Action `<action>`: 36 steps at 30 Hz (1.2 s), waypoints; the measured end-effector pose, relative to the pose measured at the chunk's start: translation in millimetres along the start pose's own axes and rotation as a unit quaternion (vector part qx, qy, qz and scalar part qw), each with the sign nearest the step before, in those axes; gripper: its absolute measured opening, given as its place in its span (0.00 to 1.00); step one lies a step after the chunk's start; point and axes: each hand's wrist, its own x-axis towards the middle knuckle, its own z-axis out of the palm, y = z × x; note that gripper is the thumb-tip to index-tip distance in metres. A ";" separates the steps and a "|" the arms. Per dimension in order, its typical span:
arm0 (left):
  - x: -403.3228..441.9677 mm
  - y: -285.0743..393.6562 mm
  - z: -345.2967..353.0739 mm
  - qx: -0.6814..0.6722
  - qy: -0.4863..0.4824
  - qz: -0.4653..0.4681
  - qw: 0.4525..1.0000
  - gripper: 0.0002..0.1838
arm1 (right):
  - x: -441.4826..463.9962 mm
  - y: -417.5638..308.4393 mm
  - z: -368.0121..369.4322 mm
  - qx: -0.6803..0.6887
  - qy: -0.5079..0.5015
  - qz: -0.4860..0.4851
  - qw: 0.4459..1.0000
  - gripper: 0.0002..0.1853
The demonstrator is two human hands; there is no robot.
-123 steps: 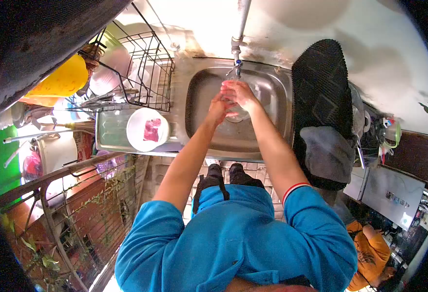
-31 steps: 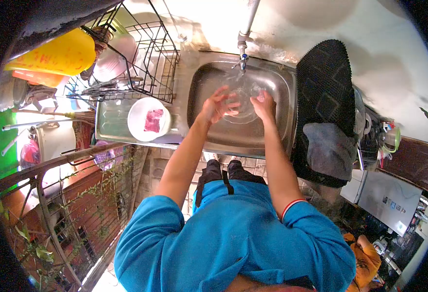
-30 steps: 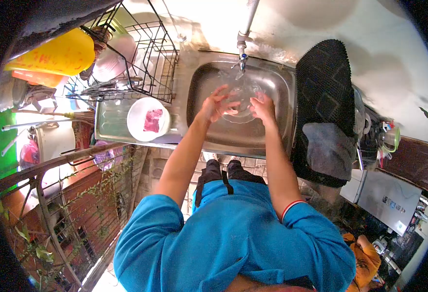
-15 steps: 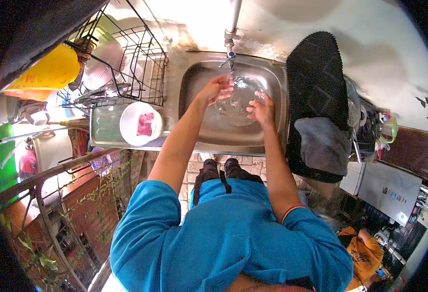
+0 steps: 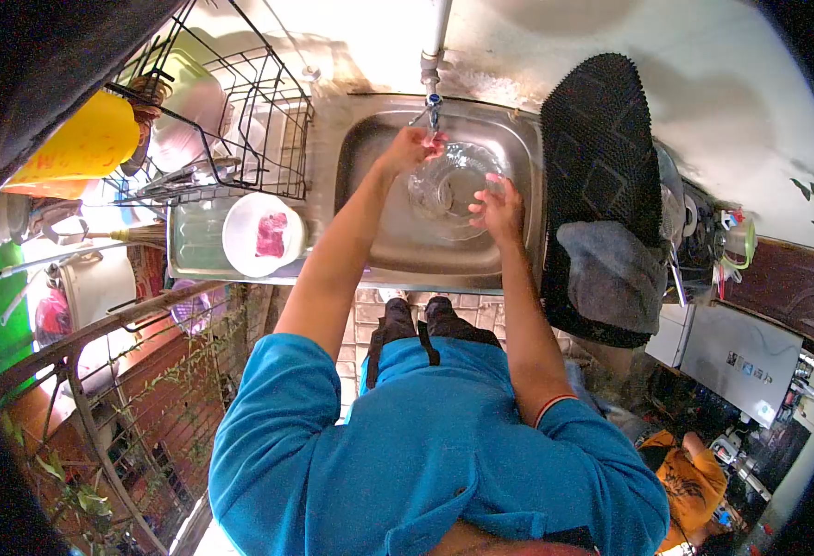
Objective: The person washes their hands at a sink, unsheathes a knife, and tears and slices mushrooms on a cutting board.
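Left hand [image 5: 413, 151]: half-curled at silver metal tap [image 5: 434, 104], grip unclear
Right hand [image 5: 499, 209]: loosely open, empty, over rectangular steel sink [image 5: 397, 252]
Counter [image 5: 194, 243]: round white bowl [image 5: 237, 245]

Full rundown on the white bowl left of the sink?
The white bowl is round, open-topped and smooth, perhaps plastic. It sits upright on the drainboard, with a red-pink piece inside, possibly meat. The black rack is close behind; whether they touch is unclear. Neither the left hand nor the right hand touches it.
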 end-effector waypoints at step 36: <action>-4.6 32.7 -9.4 0.160 -0.037 -0.011 0.986 0.11 | -7.4 -1.5 -7.5 0.018 -0.002 -0.012 1.000 0.19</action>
